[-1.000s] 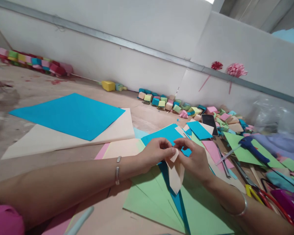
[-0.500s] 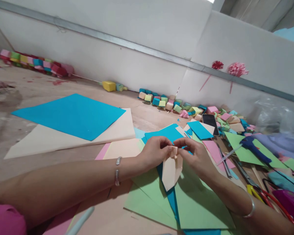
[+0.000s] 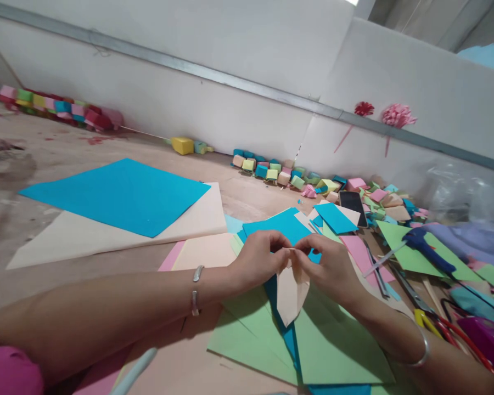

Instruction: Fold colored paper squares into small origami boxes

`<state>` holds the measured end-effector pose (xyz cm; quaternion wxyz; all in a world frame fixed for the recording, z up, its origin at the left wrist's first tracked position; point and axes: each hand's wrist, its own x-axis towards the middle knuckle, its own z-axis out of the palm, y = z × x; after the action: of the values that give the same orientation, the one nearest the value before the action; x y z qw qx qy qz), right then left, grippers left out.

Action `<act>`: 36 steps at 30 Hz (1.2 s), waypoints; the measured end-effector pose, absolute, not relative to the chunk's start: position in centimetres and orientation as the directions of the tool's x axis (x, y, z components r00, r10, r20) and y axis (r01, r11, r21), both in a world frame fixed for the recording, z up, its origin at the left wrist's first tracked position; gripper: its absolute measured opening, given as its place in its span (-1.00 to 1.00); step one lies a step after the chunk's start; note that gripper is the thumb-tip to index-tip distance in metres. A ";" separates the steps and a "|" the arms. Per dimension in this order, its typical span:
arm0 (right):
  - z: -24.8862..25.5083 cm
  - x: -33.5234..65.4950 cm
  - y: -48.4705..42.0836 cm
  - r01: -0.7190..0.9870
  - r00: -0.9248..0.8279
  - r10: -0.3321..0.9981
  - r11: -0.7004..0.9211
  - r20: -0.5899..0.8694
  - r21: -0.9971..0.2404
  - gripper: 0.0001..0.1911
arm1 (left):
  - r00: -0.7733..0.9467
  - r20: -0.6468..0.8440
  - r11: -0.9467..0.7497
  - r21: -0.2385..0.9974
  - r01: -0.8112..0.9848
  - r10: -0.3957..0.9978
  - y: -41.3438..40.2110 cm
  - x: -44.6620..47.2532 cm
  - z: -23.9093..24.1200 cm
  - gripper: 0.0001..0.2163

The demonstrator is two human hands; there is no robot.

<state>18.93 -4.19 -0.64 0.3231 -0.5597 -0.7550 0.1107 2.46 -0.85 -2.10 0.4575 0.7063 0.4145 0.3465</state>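
A small folded piece of cream paper (image 3: pixel 291 293) hangs point downward between my hands. My left hand (image 3: pixel 260 258) pinches its top edge between thumb and index finger. My right hand (image 3: pixel 327 260) pinches the same edge from the other side, its fingertips close to the left ones. The fingers hide most of the top fold. Below it lie green paper sheets (image 3: pixel 340 343), with a strip of blue paper (image 3: pixel 290 348) showing between them. More blue paper (image 3: pixel 271 220) lies just behind my hands.
A large blue sheet (image 3: pixel 119 197) lies on a cream sheet (image 3: pixel 66 238) at left. Scissors (image 3: pixel 428 321), a glue gun (image 3: pixel 430 249) and a phone (image 3: pixel 352 208) are at right. Small folded paper pieces (image 3: pixel 271 170) line the wall. A white stick-like object (image 3: pixel 135 373) is near the front.
The fingertips have drawn closer together on the top of the cream paper. Its top flap, visible before, now shows only as a thin edge, and the piece has turned slightly.
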 end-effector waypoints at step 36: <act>-0.7 19.0 -4.2 0.835 -0.360 0.781 0.514 0.510 -0.198 -0.83 | 0.770 -0.392 0.748 0.643 -0.163 0.504 -1.2 3.0 -2.4 -0.59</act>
<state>19.02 -4.22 -0.66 0.2814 -0.4908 -0.8232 -0.0475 3.00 -1.17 -2.37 0.8910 0.3015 0.2831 0.1873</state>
